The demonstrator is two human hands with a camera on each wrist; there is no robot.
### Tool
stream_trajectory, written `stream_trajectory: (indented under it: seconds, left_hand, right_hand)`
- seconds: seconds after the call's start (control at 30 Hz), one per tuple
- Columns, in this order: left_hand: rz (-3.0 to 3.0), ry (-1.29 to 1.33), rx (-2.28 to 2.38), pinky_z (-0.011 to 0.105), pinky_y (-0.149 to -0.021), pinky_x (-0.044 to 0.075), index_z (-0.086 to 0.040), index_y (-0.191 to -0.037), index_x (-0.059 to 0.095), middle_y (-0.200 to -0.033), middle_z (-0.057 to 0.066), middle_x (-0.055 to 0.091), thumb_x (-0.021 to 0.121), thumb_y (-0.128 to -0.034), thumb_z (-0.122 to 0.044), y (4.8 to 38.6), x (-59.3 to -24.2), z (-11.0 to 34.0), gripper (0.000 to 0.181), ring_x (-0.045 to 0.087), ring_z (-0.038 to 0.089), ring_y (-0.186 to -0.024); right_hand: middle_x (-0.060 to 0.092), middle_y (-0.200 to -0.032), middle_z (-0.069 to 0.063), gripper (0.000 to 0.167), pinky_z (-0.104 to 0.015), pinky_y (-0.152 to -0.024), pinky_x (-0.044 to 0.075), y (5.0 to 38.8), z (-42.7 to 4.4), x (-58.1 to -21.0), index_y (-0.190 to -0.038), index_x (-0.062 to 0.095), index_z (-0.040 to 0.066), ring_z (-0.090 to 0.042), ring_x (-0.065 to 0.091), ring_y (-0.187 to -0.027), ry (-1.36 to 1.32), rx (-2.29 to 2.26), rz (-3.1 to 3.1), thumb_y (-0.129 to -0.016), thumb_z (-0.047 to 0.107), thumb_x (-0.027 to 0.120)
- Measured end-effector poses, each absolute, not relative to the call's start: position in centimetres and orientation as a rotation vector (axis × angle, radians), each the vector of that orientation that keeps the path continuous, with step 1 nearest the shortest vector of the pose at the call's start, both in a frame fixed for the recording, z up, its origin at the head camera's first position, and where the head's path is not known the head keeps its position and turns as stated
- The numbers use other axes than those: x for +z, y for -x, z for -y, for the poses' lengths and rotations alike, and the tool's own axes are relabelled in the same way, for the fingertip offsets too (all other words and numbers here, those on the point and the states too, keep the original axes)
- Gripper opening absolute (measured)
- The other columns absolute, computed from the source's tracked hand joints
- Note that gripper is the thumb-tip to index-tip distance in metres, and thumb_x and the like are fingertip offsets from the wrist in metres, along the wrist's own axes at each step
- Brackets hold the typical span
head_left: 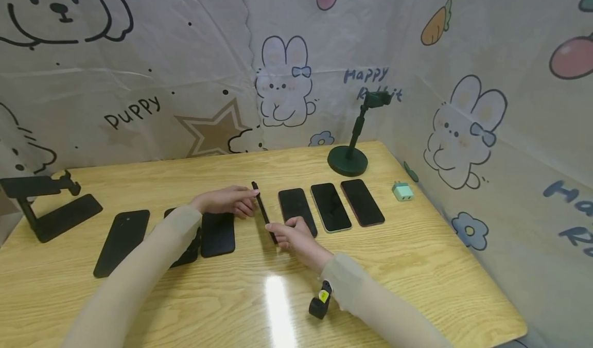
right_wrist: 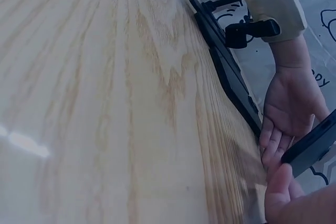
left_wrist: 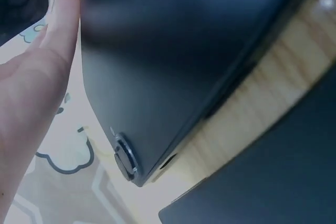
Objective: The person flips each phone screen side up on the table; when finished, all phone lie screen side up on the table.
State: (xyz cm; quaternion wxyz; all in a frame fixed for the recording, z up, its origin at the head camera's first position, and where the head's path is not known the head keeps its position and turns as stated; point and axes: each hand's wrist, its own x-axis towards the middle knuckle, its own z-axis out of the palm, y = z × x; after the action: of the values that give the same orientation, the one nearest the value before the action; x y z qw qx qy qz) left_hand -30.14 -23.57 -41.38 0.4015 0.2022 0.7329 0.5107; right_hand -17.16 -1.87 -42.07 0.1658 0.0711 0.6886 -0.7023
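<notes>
A dark phone (head_left: 261, 206), seen edge-on, is tilted up between both hands above the table. My left hand (head_left: 229, 202) holds its far end, and my right hand (head_left: 296, 240) pinches the near end between thumb and fingers. In the right wrist view the held phone (right_wrist: 317, 145) shows its dark side between the left hand (right_wrist: 291, 100) and the right thumb (right_wrist: 281, 182). Close to the left hand lies a black phone (head_left: 217, 235). A phone with a dark screen (head_left: 293, 204) lies partly behind the right hand. The left wrist view shows a dark phone back (left_wrist: 157, 66) with a round camera.
Two more phones, one with a pale edge (head_left: 331, 207) and one with a reddish edge (head_left: 363, 202), lie at right. Further left are a black phone (head_left: 121, 242), a partly hidden one (head_left: 187, 255) and a black stand (head_left: 60, 219). A dark green stand (head_left: 347, 160) and mint charger (head_left: 402, 191) stand behind.
</notes>
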Motion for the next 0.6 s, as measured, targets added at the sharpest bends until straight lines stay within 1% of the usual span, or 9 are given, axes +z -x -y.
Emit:
stream_trajectory:
  seconds: [0.07, 0.17, 0.23, 0.33, 0.43, 0.5, 0.6]
  left_hand:
    - [-1.815, -0.508, 1.308, 0.042, -0.100, 0.047, 0.012, -0.143, 0.023, -0.134, 0.032, 0.048, 0.031, -0.1048, -0.037, 30.1, -41.4, 23.5, 0.062, 0.058, 0.033, -0.117]
    - [-1.752, -0.499, 1.380, 0.043, -0.105, 0.042, 0.011, -0.145, 0.021, -0.139, 0.032, 0.044, 0.029, -0.1054, -0.037, 30.0, -41.6, 23.6, 0.063, 0.054, 0.033, -0.123]
    - [-1.706, -0.495, 1.456, 0.042, -0.106, 0.042, 0.013, -0.143, 0.024, -0.137, 0.031, 0.046, 0.031, -0.1054, -0.035, 29.8, -41.8, 23.6, 0.061, 0.058, 0.028, -0.119]
    - [-1.665, -0.492, 1.555, 0.040, -0.101, 0.046, 0.016, -0.139, 0.027, -0.126, 0.025, 0.057, 0.033, -0.1052, -0.029, 29.4, -42.1, 23.5, 0.056, 0.064, 0.020, -0.106]
    - [-1.656, -0.503, 1.593, 0.038, -0.095, 0.051, 0.016, -0.138, 0.027, -0.116, 0.020, 0.060, 0.030, -0.1052, -0.024, 29.2, -42.2, 23.2, 0.052, 0.067, 0.018, -0.097]
    - [-1.655, -0.508, 1.605, 0.039, -0.092, 0.053, 0.015, -0.140, 0.025, -0.115, 0.020, 0.057, 0.029, -0.1053, -0.023, 29.2, -42.3, 22.8, 0.052, 0.067, 0.019, -0.095]
    - [-1.671, -0.495, 1.633, 0.042, -0.091, 0.053, 0.014, -0.142, 0.022, -0.117, 0.021, 0.054, 0.033, -0.1042, -0.023, 29.3, -42.2, 22.3, 0.054, 0.068, 0.020, -0.090]
  right_hand:
    - [0.049, -0.099, -0.010, 0.049, -0.024, -0.068, 0.048, 17.1, 1.8, -42.1, -0.097, 0.027, 0.010, -0.016, 0.052, -0.083, -0.171, -2.029, -1.914, -0.083, 0.025, 0.071]
    - [0.051, -0.097, -0.009, 0.045, -0.023, -0.068, 0.047, 17.1, 1.7, -42.0, -0.097, 0.025, 0.011, -0.014, 0.052, -0.080, -0.103, -2.069, -1.824, -0.085, 0.022, 0.067]
    - [0.057, -0.097, -0.009, 0.042, -0.024, -0.069, 0.048, 17.0, 1.6, -42.0, -0.097, 0.025, 0.011, -0.013, 0.054, -0.078, -0.057, -2.071, -1.784, -0.087, 0.020, 0.065]
    - [0.065, -0.101, -0.013, 0.039, -0.025, -0.071, 0.050, 17.0, 1.5, -42.0, -0.097, 0.027, 0.012, -0.013, 0.058, -0.077, -0.003, -2.056, -1.765, -0.088, 0.020, 0.064]
    - [0.066, -0.104, -0.015, 0.039, -0.027, -0.075, 0.054, 17.0, 1.2, -42.0, -0.100, 0.030, 0.010, -0.013, 0.062, -0.079, 0.047, -2.016, -1.782, -0.088, 0.020, 0.066]
    - [0.067, -0.104, -0.013, 0.041, -0.031, -0.078, 0.056, 17.2, 0.9, -42.1, -0.107, 0.035, 0.005, -0.015, 0.065, -0.081, 0.097, -1.954, -1.851, -0.088, 0.023, 0.067]
    - [0.069, -0.106, -0.015, 0.052, -0.036, -0.079, 0.057, 17.5, 0.5, -42.1, -0.120, 0.039, -0.001, -0.021, 0.069, -0.085, 0.207, -1.835, -1.999, -0.088, 0.026, 0.069]
